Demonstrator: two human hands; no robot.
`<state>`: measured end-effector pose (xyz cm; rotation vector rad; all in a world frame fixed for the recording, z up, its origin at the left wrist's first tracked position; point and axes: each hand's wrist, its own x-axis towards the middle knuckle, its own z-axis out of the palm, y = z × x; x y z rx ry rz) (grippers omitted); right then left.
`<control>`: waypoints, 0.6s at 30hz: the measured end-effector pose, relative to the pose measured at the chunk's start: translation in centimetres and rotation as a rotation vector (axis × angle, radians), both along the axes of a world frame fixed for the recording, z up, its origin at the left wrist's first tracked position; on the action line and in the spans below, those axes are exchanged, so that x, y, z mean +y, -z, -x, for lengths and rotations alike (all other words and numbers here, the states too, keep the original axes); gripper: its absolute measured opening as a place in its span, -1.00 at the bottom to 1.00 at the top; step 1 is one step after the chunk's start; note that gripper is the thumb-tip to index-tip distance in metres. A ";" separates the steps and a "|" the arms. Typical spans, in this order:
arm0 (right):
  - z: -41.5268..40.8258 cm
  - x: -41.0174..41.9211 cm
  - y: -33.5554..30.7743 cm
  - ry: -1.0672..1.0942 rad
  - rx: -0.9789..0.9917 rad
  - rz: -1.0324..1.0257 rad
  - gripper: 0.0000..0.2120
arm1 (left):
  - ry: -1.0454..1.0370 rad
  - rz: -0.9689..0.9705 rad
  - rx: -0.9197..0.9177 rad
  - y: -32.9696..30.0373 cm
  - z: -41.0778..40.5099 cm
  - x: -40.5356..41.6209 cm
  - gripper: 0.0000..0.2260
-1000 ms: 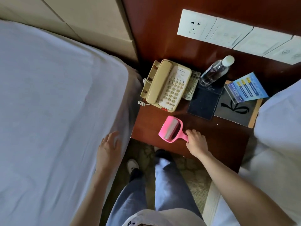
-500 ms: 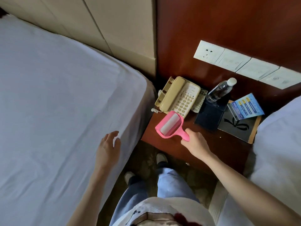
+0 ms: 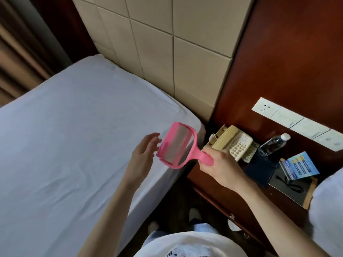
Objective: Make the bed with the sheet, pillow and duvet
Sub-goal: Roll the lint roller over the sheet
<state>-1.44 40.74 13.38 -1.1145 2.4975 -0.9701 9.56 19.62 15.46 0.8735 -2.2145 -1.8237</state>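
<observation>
Beige padded headboard behind, your white fitted sheet (image 3: 74,145) already covers the bed; pillow and duvet remain. Your right hand (image 3: 220,166) grips a pink lint roller (image 3: 176,145) above the bed's corner; left hand (image 3: 143,154) hovers wide, fingers straight.

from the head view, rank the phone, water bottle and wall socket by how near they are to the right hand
1. phone, just behind the right hand on the bedside table.
2. water bottle, farther right, leaning beside the phone.
3. wall socket, up on the wood panel, farthest.
</observation>
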 end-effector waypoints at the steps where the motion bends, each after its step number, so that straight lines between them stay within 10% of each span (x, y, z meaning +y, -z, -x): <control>1: -0.6 -0.6 -0.7 -0.039 0.016 0.002 -0.72 | 0.028 -0.031 0.014 -0.6 -0.4 -0.2 -0.75; 18: -3.4 -3.2 -1.8 -0.177 0.019 -0.066 -0.59 | 0.090 -0.425 0.015 0.6 -3.0 -1.6 -0.66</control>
